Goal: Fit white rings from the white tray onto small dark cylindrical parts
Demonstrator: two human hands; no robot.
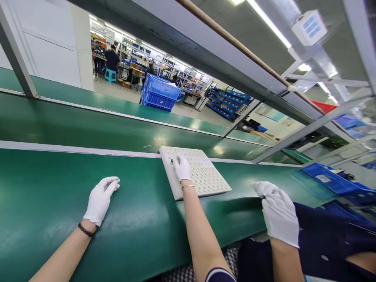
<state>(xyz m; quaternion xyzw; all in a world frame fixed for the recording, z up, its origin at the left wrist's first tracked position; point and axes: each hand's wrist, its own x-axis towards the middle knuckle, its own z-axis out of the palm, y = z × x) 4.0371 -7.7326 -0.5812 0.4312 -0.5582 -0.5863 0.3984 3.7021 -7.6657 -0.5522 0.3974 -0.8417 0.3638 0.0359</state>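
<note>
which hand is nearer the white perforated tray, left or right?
Right. The right hand rests on the white perforated tray, fingers near its far left corner. The left hand lies flat on the green bench, well left of the tray, apart from it.

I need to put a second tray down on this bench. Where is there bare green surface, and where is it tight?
Bare mat runs left of the left hand to the picture's edge. A smaller bare patch lies between that hand and the tray. The right hand rests on the tray. It is tight on the right, where a co-worker's gloved hands sit beside the tray.
</note>
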